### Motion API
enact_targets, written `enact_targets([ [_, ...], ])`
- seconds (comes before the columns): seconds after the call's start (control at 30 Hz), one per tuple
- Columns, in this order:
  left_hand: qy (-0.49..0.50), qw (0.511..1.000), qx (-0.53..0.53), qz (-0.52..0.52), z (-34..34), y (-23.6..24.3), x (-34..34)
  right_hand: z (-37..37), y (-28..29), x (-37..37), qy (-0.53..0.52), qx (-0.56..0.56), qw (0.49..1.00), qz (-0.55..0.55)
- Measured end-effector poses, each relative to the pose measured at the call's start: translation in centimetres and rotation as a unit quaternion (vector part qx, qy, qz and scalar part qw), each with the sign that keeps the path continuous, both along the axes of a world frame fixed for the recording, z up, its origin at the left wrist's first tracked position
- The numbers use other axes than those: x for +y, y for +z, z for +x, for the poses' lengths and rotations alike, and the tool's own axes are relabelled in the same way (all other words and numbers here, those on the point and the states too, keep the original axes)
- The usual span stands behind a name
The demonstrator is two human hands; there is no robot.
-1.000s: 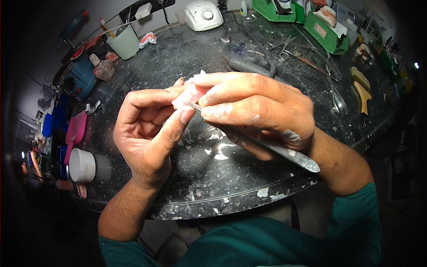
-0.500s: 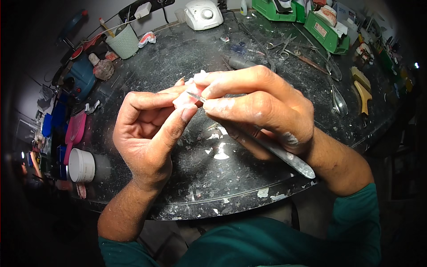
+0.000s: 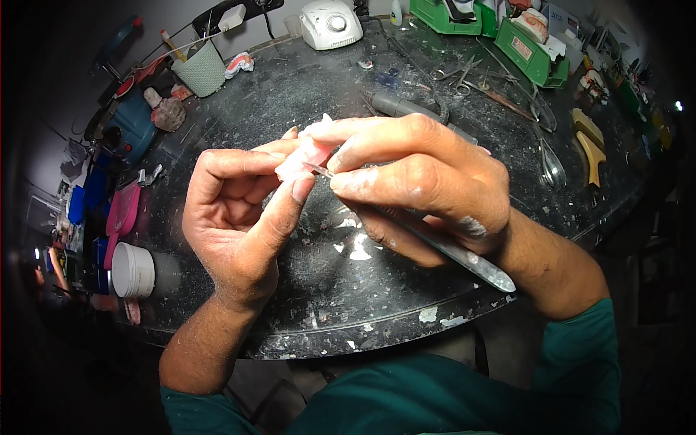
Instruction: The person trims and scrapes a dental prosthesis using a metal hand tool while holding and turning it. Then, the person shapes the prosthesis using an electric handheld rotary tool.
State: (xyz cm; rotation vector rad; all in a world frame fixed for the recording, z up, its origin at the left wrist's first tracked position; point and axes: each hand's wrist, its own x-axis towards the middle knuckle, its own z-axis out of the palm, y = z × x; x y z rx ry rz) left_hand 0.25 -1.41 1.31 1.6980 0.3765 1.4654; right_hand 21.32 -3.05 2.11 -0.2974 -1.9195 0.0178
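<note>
A small pink and white piece (image 3: pixel 303 156), apparently a denture, is held up above the dark bench between the fingertips and thumb of my left hand (image 3: pixel 239 217). My right hand (image 3: pixel 428 181) grips a metal carving tool (image 3: pixel 478 264) like a pen; its thin tip lies against the pink piece, and its broad end sticks out toward the lower right. The upper fingers of my right hand reach over to the piece and partly hide it. A grey handpiece (image 3: pixel 391 105) lies on the bench (image 3: pixel 348 304) just beyond my hands.
A white control box (image 3: pixel 333 25) stands at the back, green bins (image 3: pixel 529 54) at back right. Scissors (image 3: pixel 457 80), a metal spoon (image 3: pixel 551 163) and a brush (image 3: pixel 591 156) lie right. At left are a blue machine (image 3: pixel 130 123), pink scoop (image 3: pixel 122 214), white tub (image 3: pixel 133 268) and cup (image 3: pixel 199 72).
My hands and the piece have shifted slightly leftward. The tool's blade tip has moved a little on the piece and its handle end has tilted slightly downward since the earliest frame.
</note>
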Motion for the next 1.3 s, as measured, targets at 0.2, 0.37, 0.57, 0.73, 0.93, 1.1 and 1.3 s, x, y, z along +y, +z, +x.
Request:
enact_targets([
  [0.2, -0.036, 0.998, -0.038, -0.035, -0.46, -0.11, 0.33, -0.13, 0.21, -0.48, -0.026, 0.015, 0.999, -0.022],
  [0.37, -0.056, 0.996, -0.051, -0.042, -0.40, -0.20, 0.49, 0.12, 0.60, -1.00, -0.024, 0.005, 0.999, -0.038],
  [0.57, -0.037, 0.999, -0.015, -0.005, -0.38, 0.00, 0.43, 0.07, 0.31, -0.60, -0.021, 0.003, 0.999, -0.034],
  [0.73, -0.035, 0.999, 0.002, 0.015, -0.23, 0.24, 0.32, -0.05, 0.37, -0.62, -0.021, 0.006, 0.999, -0.037],
  [0.93, -0.008, 0.999, 0.012, 0.046, -0.33, -0.09, 0.59, -0.08, 0.43, -0.67, -0.022, 0.010, 0.999, -0.039],
  [1.1, 0.008, 0.995, 0.045, 0.088, -0.19, -0.12, 0.61, 0.06, 0.53, -0.73, -0.014, 0.025, 0.998, -0.050],
  [1.3, 0.006, 0.998, 0.029, 0.056, -0.34, 0.00, 0.44, -0.15, 0.32, -0.36, -0.029, 0.023, 0.998, -0.041],
])
